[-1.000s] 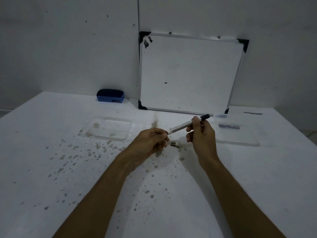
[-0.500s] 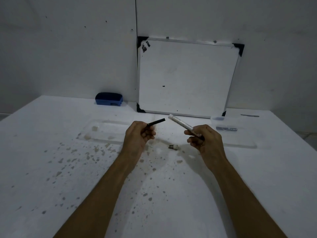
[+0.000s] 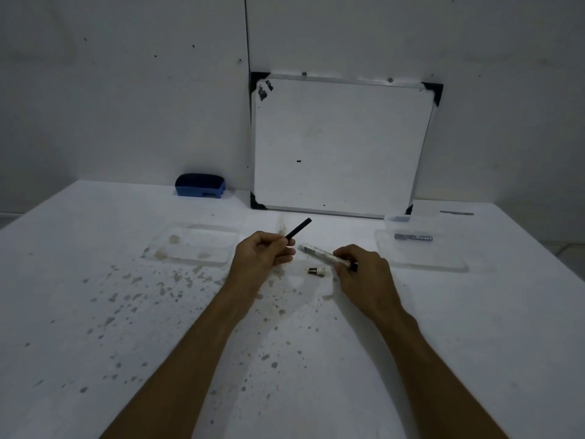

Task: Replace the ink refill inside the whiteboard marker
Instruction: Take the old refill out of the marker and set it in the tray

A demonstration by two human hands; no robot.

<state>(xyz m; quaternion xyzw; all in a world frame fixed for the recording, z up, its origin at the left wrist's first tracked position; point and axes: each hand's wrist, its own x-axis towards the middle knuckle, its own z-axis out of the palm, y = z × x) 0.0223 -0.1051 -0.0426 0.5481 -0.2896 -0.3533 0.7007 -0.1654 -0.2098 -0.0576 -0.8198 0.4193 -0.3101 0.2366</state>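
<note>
My left hand [image 3: 261, 256] grips a thin black ink refill [image 3: 298, 228], which sticks out up and to the right of my fingers. My right hand [image 3: 364, 270] holds the white marker barrel [image 3: 321, 254], its open end pointing left toward the refill, a short gap between them. A small marker end piece [image 3: 317, 271] lies on the table below the barrel. A dark refill-like stick [image 3: 413, 237] lies in the clear tray [image 3: 424, 261] at the right.
A second clear tray [image 3: 190, 245] sits left of my hands. A whiteboard [image 3: 342, 147] leans on the wall behind, with a blue eraser [image 3: 200, 185] to its left. A thin grey strip [image 3: 456, 213] lies at the far right. The white table [image 3: 95, 312] is stained with spots.
The refill came out of the barrel; my hands moved apart, left with the refill, right with the barrel. Since half a second ago the barrel has lowered and leveled toward the refill.
</note>
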